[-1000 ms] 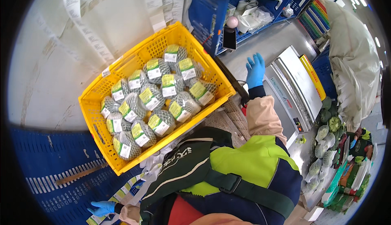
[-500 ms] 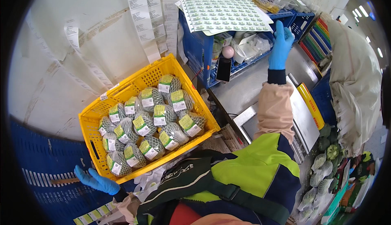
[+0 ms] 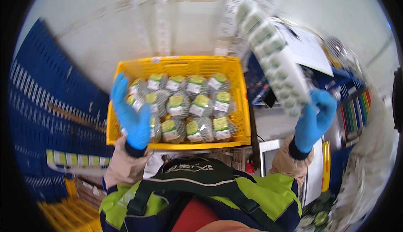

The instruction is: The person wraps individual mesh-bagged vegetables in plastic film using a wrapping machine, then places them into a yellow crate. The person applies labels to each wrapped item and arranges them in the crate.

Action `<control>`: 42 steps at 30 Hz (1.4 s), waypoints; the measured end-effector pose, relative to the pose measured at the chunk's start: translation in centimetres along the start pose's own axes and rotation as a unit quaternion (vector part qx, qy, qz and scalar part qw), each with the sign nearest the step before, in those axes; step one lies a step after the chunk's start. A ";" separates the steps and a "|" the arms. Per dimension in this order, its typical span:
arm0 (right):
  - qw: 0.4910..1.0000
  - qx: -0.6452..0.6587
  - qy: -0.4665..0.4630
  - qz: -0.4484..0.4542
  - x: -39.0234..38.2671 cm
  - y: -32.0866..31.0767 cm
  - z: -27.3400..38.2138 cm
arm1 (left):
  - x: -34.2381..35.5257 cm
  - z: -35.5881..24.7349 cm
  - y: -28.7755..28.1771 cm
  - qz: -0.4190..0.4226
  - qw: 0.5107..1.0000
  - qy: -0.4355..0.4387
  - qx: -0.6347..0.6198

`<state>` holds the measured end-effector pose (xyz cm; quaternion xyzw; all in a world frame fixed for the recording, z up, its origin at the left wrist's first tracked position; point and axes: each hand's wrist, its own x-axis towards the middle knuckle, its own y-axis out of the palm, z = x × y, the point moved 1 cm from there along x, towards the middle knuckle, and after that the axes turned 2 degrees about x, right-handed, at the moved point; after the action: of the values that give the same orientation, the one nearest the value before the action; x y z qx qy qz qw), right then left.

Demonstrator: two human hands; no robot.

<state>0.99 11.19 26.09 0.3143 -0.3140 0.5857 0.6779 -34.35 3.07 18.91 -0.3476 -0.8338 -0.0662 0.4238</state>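
In my right hand (image 3: 315, 116), gloved in blue, is a sheet of green-printed stickers (image 3: 275, 60), pinched near its lower end. The sheet is raised, tilted and bowed, and smeared by motion. My left hand (image 3: 132, 116), gloved alike, hovers over the left side of a yellow crate (image 3: 197, 145) with its fingers stretched and thumb apart, holding nothing. Rows of round produce in mesh nets (image 3: 178, 106) fill the crate, each with a green-yellow band and a white label. The left hand hides some of them.
Right of the yellow crate, a blue crate (image 3: 352, 79) carries a white printed paper (image 3: 312, 49). A metal scale (image 3: 312, 177) stands nearer me, with coloured folders (image 3: 357, 110) and a pale sack (image 3: 369, 148) beyond. At left are a blue slotted panel (image 3: 63, 85) and a label strip (image 3: 75, 159).
My right hand has lifted the sticker sheet off the blue crate, baring the paper beneath. My left hand has moved up over the yellow crate's left side. The view has turned.
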 end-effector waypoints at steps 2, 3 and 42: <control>0.986 -0.004 -0.025 0.167 -1.3 3.3 1.6 | 0.6 -0.6 -0.2 0.039 0.998 -0.020 -0.041; 0.968 0.000 -0.014 0.251 -2.0 4.5 2.0 | 0.9 -0.8 -0.7 0.074 0.995 -0.038 -0.048; 0.870 -0.140 -0.082 0.466 -10.8 29.6 -1.9 | -1.6 10.7 -6.1 0.189 0.871 -0.393 -0.226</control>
<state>-29.56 9.72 18.06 0.0805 -0.5569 0.7558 0.3349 -44.63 2.02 12.09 -0.5821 -0.8122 -0.0293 -0.0243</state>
